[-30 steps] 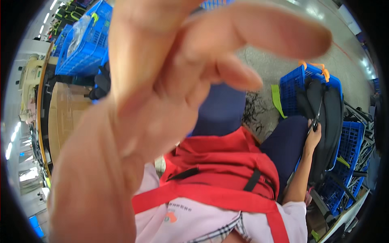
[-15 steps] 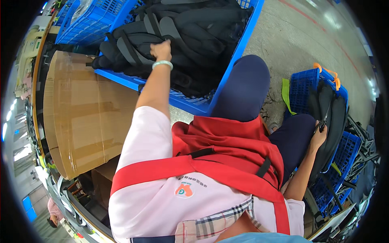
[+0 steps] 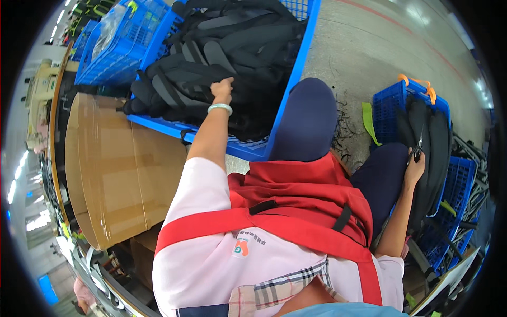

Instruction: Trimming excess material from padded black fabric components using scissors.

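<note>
Left hand (image 3: 222, 91) is down at the pile of black strips (image 3: 259, 39), away from the lens

From the head view, we see one big change: a second ago that hand filled much of the picture, close up, and now it reaches over the near wall of the large blue crate (image 3: 251, 151). Half a second ago it was already at the pile, and the view has shifted only slightly since. The strips lie heaped and overlapping inside this crate, some with grey faces showing. We see the left fingers (image 3: 227, 82) bent, with a tip pointing to the right; whether they pinch a strip or only touch it, we cannot tell.

The right hand (image 3: 415, 169) keeps its place beside the right thigh, its fingers closed round the black handles of the scissors (image 3: 418, 152), blades pointing away from the body. Just beside it, more dark padded pieces (image 3: 437, 153) stand in a smaller blue crate (image 3: 387, 108). For the work, we take the change to mean that handling now sits with the left hand, while the scissors stay ready but idle, well apart from the pile.
</note>
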Demonstrator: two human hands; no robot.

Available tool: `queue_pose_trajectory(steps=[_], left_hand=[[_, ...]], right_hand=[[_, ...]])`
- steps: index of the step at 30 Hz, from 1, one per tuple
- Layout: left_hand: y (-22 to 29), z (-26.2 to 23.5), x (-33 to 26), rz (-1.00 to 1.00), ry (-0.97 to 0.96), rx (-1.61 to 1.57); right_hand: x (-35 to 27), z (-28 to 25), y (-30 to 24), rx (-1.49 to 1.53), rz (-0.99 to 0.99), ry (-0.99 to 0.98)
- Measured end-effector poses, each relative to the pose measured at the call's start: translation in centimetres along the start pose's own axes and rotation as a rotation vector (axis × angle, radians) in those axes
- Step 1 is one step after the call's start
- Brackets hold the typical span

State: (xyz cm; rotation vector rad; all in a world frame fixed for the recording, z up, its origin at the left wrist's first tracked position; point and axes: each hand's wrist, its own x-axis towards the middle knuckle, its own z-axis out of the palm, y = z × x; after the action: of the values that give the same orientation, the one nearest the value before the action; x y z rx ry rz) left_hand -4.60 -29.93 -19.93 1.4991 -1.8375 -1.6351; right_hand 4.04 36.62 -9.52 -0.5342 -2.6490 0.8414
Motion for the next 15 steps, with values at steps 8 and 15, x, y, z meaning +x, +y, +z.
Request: queue_pose_trajectory(steps=[8, 15], left_hand=[[17.5, -5.5, -9.6, 0.379, -0.623, -0.820], [23.2, -8.2, -23.9, 0.549, -0.945, -0.740]], right_hand=[[-1.3, -1.8, -4.4, -0.007, -0.031, -0.030], [-5.1, 0.6, -17.9, 0.831, -0.125, -0.601]])
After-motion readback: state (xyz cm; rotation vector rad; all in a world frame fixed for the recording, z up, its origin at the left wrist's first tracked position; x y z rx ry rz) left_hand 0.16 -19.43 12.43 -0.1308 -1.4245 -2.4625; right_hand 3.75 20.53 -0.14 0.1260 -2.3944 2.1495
